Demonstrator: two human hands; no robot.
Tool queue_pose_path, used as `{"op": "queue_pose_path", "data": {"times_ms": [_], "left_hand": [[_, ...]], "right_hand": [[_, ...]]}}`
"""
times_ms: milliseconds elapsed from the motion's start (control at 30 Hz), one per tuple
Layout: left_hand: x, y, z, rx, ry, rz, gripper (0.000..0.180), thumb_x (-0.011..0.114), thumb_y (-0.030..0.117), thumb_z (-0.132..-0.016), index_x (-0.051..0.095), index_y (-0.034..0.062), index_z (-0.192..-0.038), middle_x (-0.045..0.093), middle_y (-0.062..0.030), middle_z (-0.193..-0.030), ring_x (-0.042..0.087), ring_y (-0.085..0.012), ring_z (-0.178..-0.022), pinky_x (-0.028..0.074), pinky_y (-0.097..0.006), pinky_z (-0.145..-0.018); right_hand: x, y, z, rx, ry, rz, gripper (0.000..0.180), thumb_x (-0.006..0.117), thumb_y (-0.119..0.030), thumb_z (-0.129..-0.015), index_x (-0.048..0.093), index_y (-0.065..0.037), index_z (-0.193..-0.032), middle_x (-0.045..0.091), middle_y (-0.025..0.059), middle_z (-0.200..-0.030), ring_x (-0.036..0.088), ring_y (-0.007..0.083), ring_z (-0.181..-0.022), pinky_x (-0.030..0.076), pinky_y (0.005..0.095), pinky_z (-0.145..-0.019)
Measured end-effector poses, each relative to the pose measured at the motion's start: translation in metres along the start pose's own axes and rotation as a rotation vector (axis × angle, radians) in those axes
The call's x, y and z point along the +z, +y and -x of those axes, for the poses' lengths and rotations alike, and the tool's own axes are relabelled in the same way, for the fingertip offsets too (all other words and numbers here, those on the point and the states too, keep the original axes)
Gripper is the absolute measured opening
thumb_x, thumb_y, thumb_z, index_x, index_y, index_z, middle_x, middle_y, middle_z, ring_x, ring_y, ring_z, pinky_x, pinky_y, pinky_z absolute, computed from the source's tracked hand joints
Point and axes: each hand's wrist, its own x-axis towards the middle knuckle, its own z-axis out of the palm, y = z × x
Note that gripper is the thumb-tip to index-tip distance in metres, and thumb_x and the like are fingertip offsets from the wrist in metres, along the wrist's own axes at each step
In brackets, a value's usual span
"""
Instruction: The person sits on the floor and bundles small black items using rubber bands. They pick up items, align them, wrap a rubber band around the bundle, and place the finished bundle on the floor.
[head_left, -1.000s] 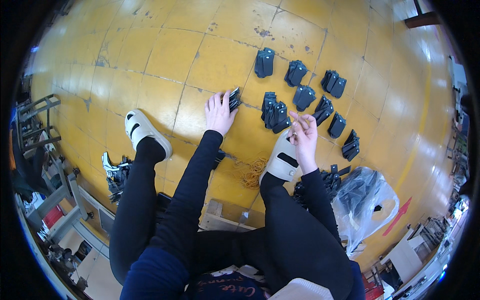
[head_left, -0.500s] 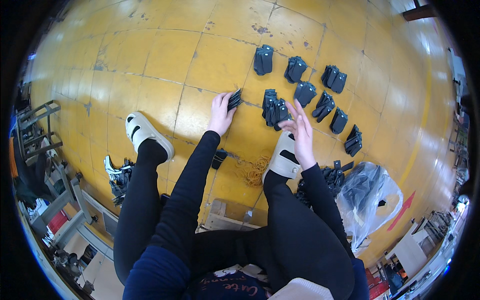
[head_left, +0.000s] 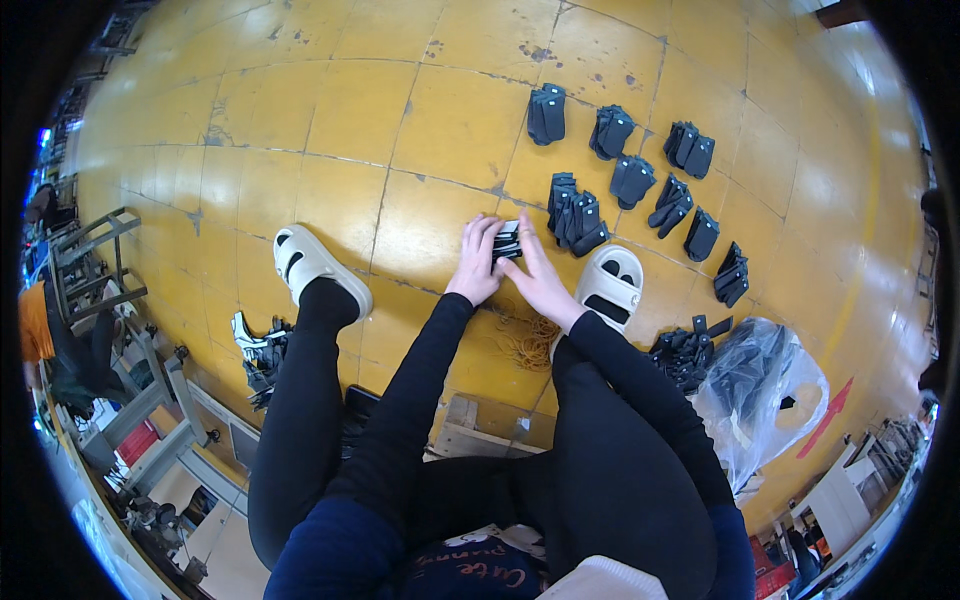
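Observation:
Over the floor between my feet, both hands hold a small stack of dark flat pieces (head_left: 509, 240), light on some edges. My left hand (head_left: 476, 262) grips it from the left, fingers bent round it. From the right my right hand (head_left: 541, 272) presses against the same stack, thumb and fingers on either side. Just below the hands a tangle of yellow-orange rubber bands (head_left: 525, 342) lies on the floor. Nearest on the right is a larger fanned group of the dark pieces (head_left: 578, 215), with more stacks (head_left: 633, 182) beyond it.
A loose pile of dark pieces (head_left: 685, 355) and a clear plastic bag (head_left: 765, 390) lie right of my right leg. Another pile (head_left: 262, 360) lies left of my left leg. Below me is a wooden stool edge (head_left: 480, 428). Metal frames (head_left: 150, 385) stand at left.
My right hand has come left and down onto the stack. My left hand has brought the stack right and closer to me. The view has shifted slightly.

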Motion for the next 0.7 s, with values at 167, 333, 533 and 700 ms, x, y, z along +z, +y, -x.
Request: {"op": "queue_pose_path", "data": {"times_ms": [167, 333, 533, 700], "left_hand": [[-0.004, -0.005, -0.001, -0.03, -0.011, 0.071, 0.065, 0.059, -0.007, -0.063, 0.043, 0.0024, -0.125, 0.042, -0.0182, -0.125, 0.036, -0.0382, -0.122, 0.03, -0.045, -0.106], [-0.022, -0.002, -0.017, -0.321, -0.029, 0.197, 0.044, 0.065, 0.01, -0.079, 0.049, 0.0018, -0.12, 0.05, -0.0176, -0.116, 0.046, -0.0331, -0.113, 0.036, -0.042, -0.099], [-0.048, 0.047, -0.05, -0.879, -0.405, 1.448, 0.032, 0.061, 0.022, -0.089, 0.056, 0.0034, -0.115, 0.062, -0.005, -0.101, 0.06, -0.0133, -0.088, 0.049, -0.024, -0.072], [-0.054, 0.081, -0.056, -0.832, -0.835, 1.409, 0.029, 0.059, 0.021, -0.087, 0.057, 0.003, -0.11, 0.063, -0.0054, -0.095, 0.06, -0.0133, -0.08, 0.049, -0.023, -0.069]], "right_hand": [[0.0, 0.004, 0.001, -0.01, -0.037, -0.036, 0.064, 0.052, -0.016, -0.093, 0.019, 0.001, -0.145, 0.018, 0.0198, -0.152, 0.017, 0.0302, -0.141, 0.017, 0.0348, -0.114], [-0.022, -0.011, 0.002, 0.065, 0.191, -0.557, 0.045, 0.043, -0.002, -0.096, 0.035, 0.0, -0.14, 0.032, 0.0129, -0.147, 0.035, 0.0239, -0.134, 0.032, 0.0354, -0.109], [-0.063, -0.044, 0.0, -0.04, 0.193, -0.465, 0.055, 0.064, -0.002, -0.083, 0.039, -0.004, -0.131, 0.046, 0.009, -0.129, 0.046, 0.0196, -0.122, 0.039, 0.0334, -0.101], [-0.093, -0.072, 0.009, -0.155, -0.015, -0.226, 0.044, 0.075, -0.011, -0.073, 0.055, -0.004, -0.111, 0.058, 0.0064, -0.108, 0.055, 0.018, -0.105, 0.044, 0.031, -0.09]]}}
